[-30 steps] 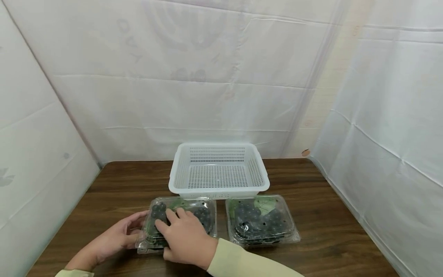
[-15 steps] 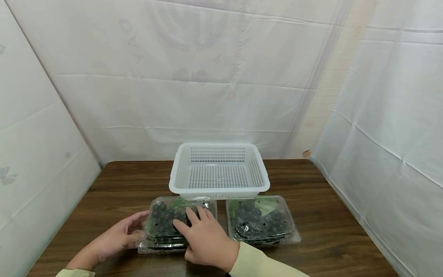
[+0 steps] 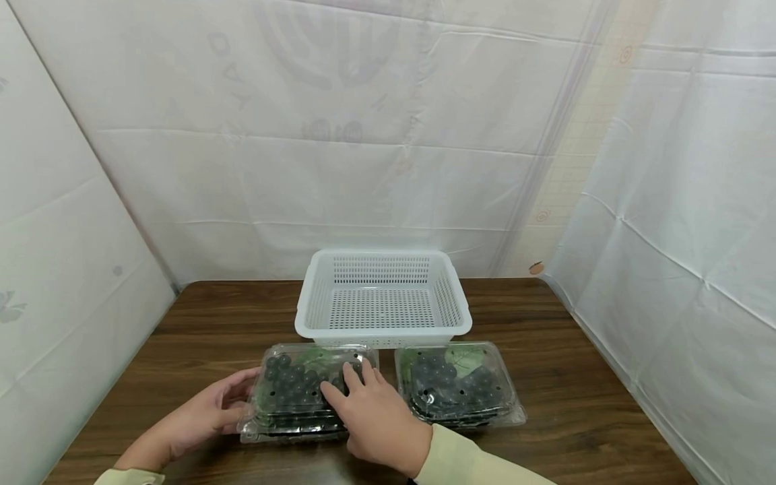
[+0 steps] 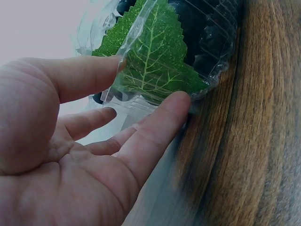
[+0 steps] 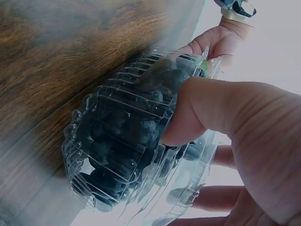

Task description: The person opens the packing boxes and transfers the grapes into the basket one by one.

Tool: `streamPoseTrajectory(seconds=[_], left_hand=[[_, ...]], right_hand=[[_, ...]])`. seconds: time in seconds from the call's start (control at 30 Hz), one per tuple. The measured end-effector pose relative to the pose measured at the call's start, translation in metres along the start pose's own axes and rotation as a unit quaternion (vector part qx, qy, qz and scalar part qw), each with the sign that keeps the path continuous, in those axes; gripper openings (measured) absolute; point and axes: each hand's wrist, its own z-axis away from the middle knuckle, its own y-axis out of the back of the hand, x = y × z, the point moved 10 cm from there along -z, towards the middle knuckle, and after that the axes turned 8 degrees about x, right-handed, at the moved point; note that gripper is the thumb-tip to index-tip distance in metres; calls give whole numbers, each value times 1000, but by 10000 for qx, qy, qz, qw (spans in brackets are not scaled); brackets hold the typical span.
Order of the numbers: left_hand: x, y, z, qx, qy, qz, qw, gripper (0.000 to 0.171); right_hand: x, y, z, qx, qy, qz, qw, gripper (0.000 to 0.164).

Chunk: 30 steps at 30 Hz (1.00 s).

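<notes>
A clear plastic clamshell of dark grapes (image 3: 297, 387) sits on the table at left of centre, its lid down. At its left end, my left hand (image 3: 212, 407) touches the side with thumb and fingertips. In the left wrist view, that hand's thumb (image 4: 89, 75) meets the plastic rim beside a green leaf (image 4: 150, 52) inside the box. My right hand (image 3: 378, 414) rests on the right part of the lid with fingers spread. Its thumb (image 5: 193, 113) presses the box's side in the right wrist view. A second clamshell of grapes (image 3: 455, 384) stands to the right, untouched.
A white perforated basket (image 3: 383, 330) stands right behind the two clamshells, with nothing in it. The brown wooden table (image 3: 570, 377) ends at pale hanging sheets (image 3: 364, 188) at the back and sides.
My right hand has slid rightward along the lid, uncovering more grapes at the left and middle. My left hand and both clamshells have stayed in place.
</notes>
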Motion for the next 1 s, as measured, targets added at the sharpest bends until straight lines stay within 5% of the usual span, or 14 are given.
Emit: streamPoseTrajectory(seconds=[0.53, 1.0], left_hand=[[7, -3, 0, -30, -147, 118, 9998, 82], [5, -2, 0, 59, -92, 23, 9999, 83]], right_hand=[[-5, 5, -6, 178, 403, 521, 9977, 76], [-4, 5, -14, -85, 450, 370, 9983, 67]])
